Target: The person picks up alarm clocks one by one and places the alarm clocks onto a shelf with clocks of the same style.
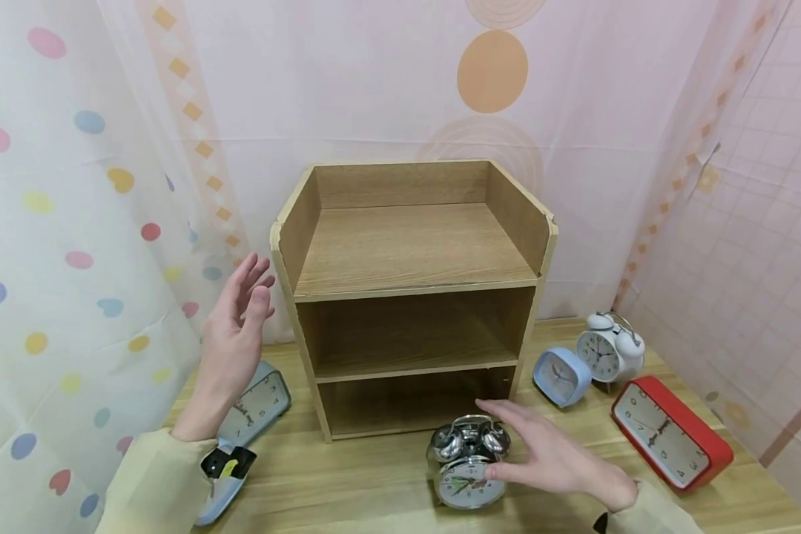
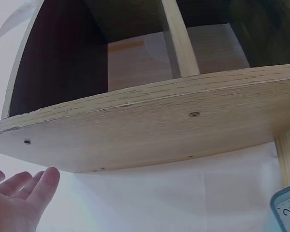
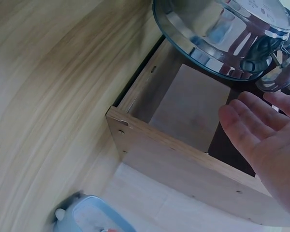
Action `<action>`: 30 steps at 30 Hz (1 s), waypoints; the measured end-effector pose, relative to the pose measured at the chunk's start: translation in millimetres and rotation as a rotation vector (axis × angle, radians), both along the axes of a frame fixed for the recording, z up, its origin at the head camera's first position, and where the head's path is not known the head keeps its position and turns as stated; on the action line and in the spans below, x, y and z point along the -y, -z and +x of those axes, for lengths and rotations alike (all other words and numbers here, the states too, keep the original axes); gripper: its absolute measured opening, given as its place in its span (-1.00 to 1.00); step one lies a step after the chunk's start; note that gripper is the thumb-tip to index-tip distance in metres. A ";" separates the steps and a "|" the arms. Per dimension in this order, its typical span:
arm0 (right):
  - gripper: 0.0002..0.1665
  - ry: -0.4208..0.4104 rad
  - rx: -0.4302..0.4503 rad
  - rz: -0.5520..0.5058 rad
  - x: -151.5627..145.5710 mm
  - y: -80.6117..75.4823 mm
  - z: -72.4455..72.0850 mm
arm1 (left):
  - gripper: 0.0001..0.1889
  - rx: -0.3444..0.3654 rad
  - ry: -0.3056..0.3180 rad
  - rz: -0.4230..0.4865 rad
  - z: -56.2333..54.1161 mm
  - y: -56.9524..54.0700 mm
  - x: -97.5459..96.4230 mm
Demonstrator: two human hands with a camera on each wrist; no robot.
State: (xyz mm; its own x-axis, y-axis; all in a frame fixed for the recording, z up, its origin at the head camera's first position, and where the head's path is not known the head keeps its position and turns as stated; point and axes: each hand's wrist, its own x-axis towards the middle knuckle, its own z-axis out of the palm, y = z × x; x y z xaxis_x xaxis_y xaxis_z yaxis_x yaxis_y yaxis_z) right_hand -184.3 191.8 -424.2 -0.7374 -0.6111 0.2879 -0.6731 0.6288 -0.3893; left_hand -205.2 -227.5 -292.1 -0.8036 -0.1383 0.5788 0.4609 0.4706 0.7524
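A silver twin-bell alarm clock (image 1: 470, 486) stands upright on the wooden table in front of the shelf's lower right part. My right hand (image 1: 550, 452) is beside its right side, fingers extended and thumb in front of the dial; whether the thumb touches is hard to tell. In the right wrist view, the shiny clock body (image 3: 222, 41) is above my spread fingers. My left hand (image 1: 233, 341) is raised to the left of the wooden shelf unit (image 1: 414, 285), its fingers loosely bent and holding nothing. The left wrist view shows the fingertips (image 2: 48, 183) next to the shelf's side panel.
Right of the shelf stand a small light-blue clock (image 1: 562, 377), a white twin-bell clock (image 1: 604, 352) and a red rectangular clock (image 1: 670, 434). A blue-grey clock (image 1: 256, 404) sits behind my left forearm. Patterned curtains (image 1: 374, 81) hang around the table.
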 end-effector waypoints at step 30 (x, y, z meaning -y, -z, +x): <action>-0.03 -0.076 0.017 -0.034 5.6 7.4 -4.8 | -0.56 -0.142 -0.049 -0.075 -42.4 -45.4 -12.6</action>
